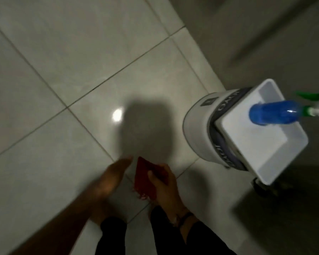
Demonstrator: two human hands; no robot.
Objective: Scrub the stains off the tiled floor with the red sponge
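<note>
The red sponge (145,178) is a flat rectangle with a frayed lower edge, held above the pale tiled floor (81,70). My right hand (166,188) grips it from the right, thumb across its face. My left hand (114,173) is just left of the sponge, fingers stretched out flat and holding nothing. I am standing and looking down; my dark trouser legs show at the bottom. The frame is blurred, and I cannot make out any stains on the tiles.
A white cylindrical stand (201,129) carries a white rectangular tray (276,159) at the right. A blue spray bottle (274,112) with a green-and-white trigger lies across the tray. A grey wall (247,34) runs along the right. A light glare (117,115) shines on the floor.
</note>
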